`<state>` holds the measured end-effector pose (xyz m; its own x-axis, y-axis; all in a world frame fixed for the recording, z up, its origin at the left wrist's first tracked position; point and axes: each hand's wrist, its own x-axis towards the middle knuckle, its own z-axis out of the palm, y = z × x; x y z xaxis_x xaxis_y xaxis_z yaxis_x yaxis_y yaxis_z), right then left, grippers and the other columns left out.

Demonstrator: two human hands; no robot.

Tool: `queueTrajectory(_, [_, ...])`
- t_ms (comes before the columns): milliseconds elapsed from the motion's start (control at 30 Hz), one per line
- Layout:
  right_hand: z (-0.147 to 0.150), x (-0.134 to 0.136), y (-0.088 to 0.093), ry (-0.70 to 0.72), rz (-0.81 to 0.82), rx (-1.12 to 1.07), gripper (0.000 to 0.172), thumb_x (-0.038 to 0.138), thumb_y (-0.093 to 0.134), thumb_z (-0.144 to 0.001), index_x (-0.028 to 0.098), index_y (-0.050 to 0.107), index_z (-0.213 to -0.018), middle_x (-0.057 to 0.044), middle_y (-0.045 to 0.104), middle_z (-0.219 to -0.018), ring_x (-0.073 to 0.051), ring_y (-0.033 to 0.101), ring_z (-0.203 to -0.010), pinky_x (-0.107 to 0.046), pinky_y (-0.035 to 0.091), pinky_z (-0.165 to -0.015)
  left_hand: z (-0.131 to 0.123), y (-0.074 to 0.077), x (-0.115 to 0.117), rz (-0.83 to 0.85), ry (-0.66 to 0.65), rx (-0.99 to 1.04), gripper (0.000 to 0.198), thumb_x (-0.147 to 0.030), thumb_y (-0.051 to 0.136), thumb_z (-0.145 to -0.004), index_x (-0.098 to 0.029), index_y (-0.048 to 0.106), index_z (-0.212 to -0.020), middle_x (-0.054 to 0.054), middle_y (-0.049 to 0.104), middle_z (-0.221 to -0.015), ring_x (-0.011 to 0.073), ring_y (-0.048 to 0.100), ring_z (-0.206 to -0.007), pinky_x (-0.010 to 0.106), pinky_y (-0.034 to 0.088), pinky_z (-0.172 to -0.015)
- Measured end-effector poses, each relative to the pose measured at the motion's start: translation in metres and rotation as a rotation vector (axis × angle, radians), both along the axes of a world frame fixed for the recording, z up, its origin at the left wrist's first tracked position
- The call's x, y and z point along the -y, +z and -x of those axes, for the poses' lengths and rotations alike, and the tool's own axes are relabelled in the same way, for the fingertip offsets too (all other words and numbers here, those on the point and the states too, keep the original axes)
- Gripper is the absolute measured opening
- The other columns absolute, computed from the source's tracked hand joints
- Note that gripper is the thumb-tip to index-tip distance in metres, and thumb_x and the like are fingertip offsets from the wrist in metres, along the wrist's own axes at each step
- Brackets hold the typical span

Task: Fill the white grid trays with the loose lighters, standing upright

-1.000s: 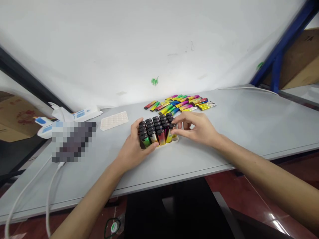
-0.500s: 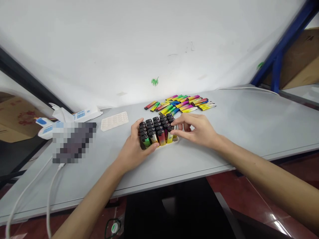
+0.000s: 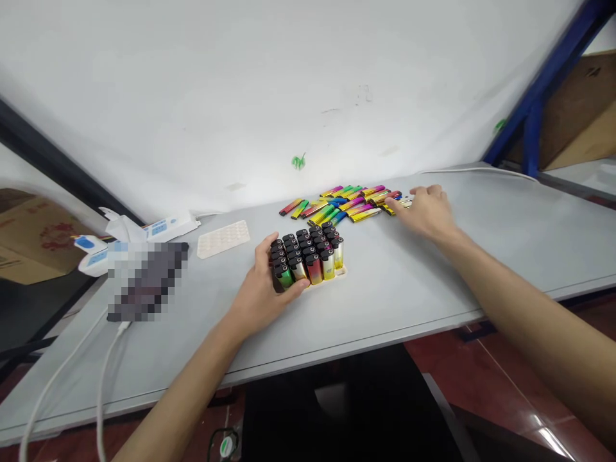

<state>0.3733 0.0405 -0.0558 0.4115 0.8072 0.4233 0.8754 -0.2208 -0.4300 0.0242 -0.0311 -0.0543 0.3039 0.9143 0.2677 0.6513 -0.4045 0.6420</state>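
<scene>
Several rainbow-coloured lighters with black caps stand upright in a pale tray (image 3: 339,273) on the grey table (image 3: 433,269). My left hand (image 3: 262,292) grips the tray's left side, thumb at the front and fingers against the standing lighters (image 3: 308,253). Behind it lies a loose pile of lighters (image 3: 349,202) on their sides. At the right end of that pile my right hand (image 3: 426,212) rests with its fingers bent over the lighters; whether it holds one is hidden.
An empty white tray with round holes (image 3: 224,239) lies left of the filled one. Further left are a pixelated dark object (image 3: 147,279), white power strips (image 3: 158,228) and white cables (image 3: 103,366). A white wall rises behind; a blue frame (image 3: 539,96) and cardboard boxes stand at the right.
My right hand left the front right corner of the standing lighters and moved back and right to the end of the loose pile. My left hand stayed on the tray.
</scene>
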Motion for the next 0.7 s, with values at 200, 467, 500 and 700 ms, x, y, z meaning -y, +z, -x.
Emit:
queueTrajectory(200, [-0.007, -0.006, -0.008, -0.108, 0.228, 0.006, 0.096, 0.078, 0.061, -0.068, -0.004, 0.057, -0.117, -0.038, 0.047, -0.126, -0.052, 0.044, -0.123, -0.06, 0.034, -0.1, -0.001, 0.001, 0.0, 0.012, 0.0, 0.006, 0.091, -0.045, 0.069, -0.079, -0.024, 0.015, -0.149, 0.015, 0.056, -0.132, 0.0285, 0.062, -0.113, 0.048, 0.049, -0.098])
queueTrajectory(467, [-0.005, 0.006, -0.001, 0.274, -0.022, -0.372, 0.086, 0.029, 0.069, -0.072, 0.019, 0.024, -0.144, -0.011, 0.065, -0.1, -0.028, 0.065, -0.082, -0.045, 0.052, -0.076, 0.0, 0.001, 0.0, 0.017, 0.0, 0.003, 0.092, -0.046, 0.069, -0.079, -0.025, 0.014, -0.15, 0.013, 0.057, -0.131, 0.027, 0.062, -0.114, 0.046, 0.049, -0.099])
queueTrajectory(500, [-0.002, 0.007, -0.001, 0.337, -0.05, -0.425, 0.08, 0.027, 0.065, -0.075, 0.022, 0.024, -0.144, -0.008, 0.065, -0.1, -0.025, 0.065, -0.078, -0.043, 0.052, -0.074, 0.0, 0.001, 0.0, 0.018, 0.002, 0.002, 0.092, -0.046, 0.069, -0.079, -0.025, 0.014, -0.15, 0.014, 0.056, -0.132, 0.0272, 0.062, -0.114, 0.046, 0.049, -0.099])
queueTrajectory(700, [0.027, 0.016, 0.002, 0.391, -0.048, -0.391, 0.05, 0.028, 0.051, -0.085, 0.025, 0.039, -0.134, -0.002, 0.06, -0.08, -0.02, 0.057, -0.065, -0.038, 0.046, -0.067, -0.002, 0.003, 0.002, 0.027, 0.013, 0.002, 0.092, -0.046, 0.069, -0.079, -0.023, 0.015, -0.15, 0.015, 0.055, -0.134, 0.0277, 0.061, -0.115, 0.046, 0.048, -0.099])
